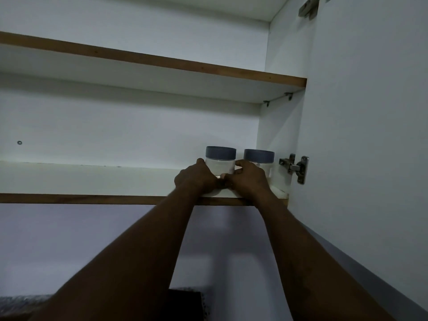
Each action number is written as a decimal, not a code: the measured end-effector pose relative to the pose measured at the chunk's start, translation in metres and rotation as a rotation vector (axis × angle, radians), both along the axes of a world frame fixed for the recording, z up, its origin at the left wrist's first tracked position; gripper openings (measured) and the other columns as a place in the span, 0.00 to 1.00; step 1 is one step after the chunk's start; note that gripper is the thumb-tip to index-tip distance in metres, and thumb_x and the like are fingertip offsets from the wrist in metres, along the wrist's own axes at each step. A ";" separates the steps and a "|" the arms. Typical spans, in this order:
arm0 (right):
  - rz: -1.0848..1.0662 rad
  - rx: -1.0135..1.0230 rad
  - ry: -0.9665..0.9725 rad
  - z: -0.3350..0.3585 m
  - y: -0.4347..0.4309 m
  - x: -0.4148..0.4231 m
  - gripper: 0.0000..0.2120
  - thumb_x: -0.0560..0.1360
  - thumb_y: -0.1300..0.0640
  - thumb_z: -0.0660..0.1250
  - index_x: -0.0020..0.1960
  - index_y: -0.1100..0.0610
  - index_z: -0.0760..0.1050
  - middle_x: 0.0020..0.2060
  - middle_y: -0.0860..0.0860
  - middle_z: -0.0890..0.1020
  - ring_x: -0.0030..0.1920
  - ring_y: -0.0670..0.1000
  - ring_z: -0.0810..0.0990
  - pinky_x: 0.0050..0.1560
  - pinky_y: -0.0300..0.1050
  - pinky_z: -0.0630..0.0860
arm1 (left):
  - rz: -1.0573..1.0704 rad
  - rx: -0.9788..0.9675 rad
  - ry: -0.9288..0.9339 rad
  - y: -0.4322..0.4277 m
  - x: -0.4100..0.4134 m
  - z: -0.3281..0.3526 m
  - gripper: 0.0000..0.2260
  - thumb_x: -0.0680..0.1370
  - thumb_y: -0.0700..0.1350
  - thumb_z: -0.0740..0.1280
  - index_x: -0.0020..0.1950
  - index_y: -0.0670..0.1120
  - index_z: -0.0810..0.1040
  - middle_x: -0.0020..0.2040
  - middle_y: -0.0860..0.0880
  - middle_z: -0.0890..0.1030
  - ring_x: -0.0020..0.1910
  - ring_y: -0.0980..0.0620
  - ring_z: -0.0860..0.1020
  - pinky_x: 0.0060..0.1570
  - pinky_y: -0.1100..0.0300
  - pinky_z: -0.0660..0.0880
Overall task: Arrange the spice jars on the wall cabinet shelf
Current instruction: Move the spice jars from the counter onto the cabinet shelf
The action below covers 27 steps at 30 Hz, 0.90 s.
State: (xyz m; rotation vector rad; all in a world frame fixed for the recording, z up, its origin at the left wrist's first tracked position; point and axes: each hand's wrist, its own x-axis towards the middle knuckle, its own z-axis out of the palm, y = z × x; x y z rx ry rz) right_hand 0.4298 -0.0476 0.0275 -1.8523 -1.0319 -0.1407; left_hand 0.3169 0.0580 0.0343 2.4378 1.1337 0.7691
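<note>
Shelves number two in this wall cabinet, an upper shelf (162, 62) and a lower shelf (92, 198), both white with a brown front edge, and a single small screw (19, 142) sits in the back panel far to the left. Moving right along the lower shelf, the left hand (196, 179) reaches up over the front edge and curls its fingers round the left side of the left jar (220, 162), a clear jar with a grey lid. The right hand (250, 179) grips the same jar from its right side, thumb raised in the gap between the jars, and the fingertips of both hands meet low at the front of the jar. Just beside it stands the right jar (259, 158), of the same kind, upright and near the cabinet's right wall; whether the right hand's knuckles brush it is hard to tell in this dim view. Further right are a lower hinge (294, 167), an upper hinge (309, 8) at the top edge, and the open cabinet door (370, 112). By count: two jars, two hands, two shelves, two hinges. As for progress, the right jar looks placed, and the left jar stands on the shelf with both hands on it, so it seems to be getting its final setting. No other jars show, so how many remain cannot be judged.
</note>
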 end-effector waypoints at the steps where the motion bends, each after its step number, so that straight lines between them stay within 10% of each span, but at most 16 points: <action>1: -0.024 0.015 -0.005 -0.001 0.001 0.001 0.24 0.77 0.51 0.73 0.70 0.55 0.75 0.61 0.53 0.84 0.59 0.53 0.81 0.54 0.41 0.74 | 0.006 0.010 0.012 0.000 0.004 -0.001 0.43 0.65 0.74 0.72 0.70 0.49 0.68 0.65 0.46 0.79 0.66 0.42 0.76 0.64 0.47 0.74; 5: -0.172 0.116 -0.081 -0.009 0.004 0.000 0.15 0.77 0.54 0.71 0.62 0.58 0.78 0.52 0.55 0.85 0.47 0.50 0.79 0.38 0.35 0.67 | -0.020 0.020 0.033 0.000 0.018 -0.004 0.42 0.68 0.74 0.66 0.74 0.51 0.67 0.68 0.47 0.77 0.70 0.41 0.70 0.64 0.47 0.71; 13: -0.360 0.256 -0.158 -0.012 0.007 -0.015 0.07 0.78 0.58 0.70 0.54 0.60 0.78 0.48 0.57 0.85 0.49 0.56 0.84 0.45 0.40 0.71 | -0.040 0.052 -0.006 -0.011 0.013 -0.004 0.41 0.67 0.75 0.65 0.69 0.47 0.69 0.63 0.44 0.79 0.68 0.41 0.69 0.54 0.46 0.70; 22: -0.051 0.465 -0.202 -0.028 -0.036 -0.076 0.05 0.74 0.61 0.70 0.45 0.51 0.78 0.37 0.42 0.82 0.40 0.41 0.83 0.42 0.41 0.81 | -0.361 0.117 -0.709 -0.064 -0.069 -0.037 0.12 0.75 0.46 0.74 0.58 0.51 0.79 0.48 0.56 0.84 0.47 0.60 0.82 0.47 0.63 0.79; 27: 0.186 0.270 -0.105 -0.153 -0.047 -0.139 0.08 0.74 0.60 0.69 0.47 0.47 0.78 0.39 0.43 0.84 0.39 0.43 0.84 0.41 0.49 0.83 | -0.327 0.046 -0.690 -0.077 -0.150 -0.177 0.11 0.75 0.46 0.71 0.57 0.53 0.78 0.51 0.58 0.84 0.49 0.59 0.83 0.47 0.56 0.81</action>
